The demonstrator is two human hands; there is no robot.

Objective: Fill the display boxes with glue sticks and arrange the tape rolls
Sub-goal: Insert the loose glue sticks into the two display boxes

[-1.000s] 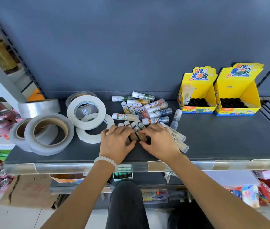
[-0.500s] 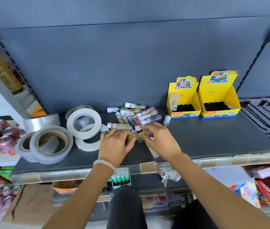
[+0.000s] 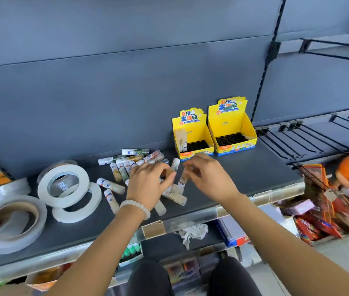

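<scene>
Glue sticks (image 3: 114, 185) lie scattered at the centre of the frame on the grey shelf (image 3: 244, 174), and a few of them sit bunched between the two hands. The left hand (image 3: 148, 184) has its fingers (image 3: 165, 178) curled around a stick or two, though motion blur hides exactly how many. The right hand (image 3: 207, 178) pinches another stick near its cap with thumb and forefinger, its palm turned down. Both wrists hover just above the pile, forearms coming up from the bottom edge of the frame; a white bead bracelet (image 3: 136, 207) rings the left wrist.

These sticks look light, stiff and smooth-sided (likely to roll if nudged), so I judge a grip around the mid-barrel safest, cap upward for dropping into a socket. Right of the pile, at centre frame, stand two yellow display boxes (image 3: 231, 124); the left one holds a couple of sticks, the other looks empty. Tape rolls (image 3: 62, 184) rest at the lower left, some leaning on each other.
</scene>
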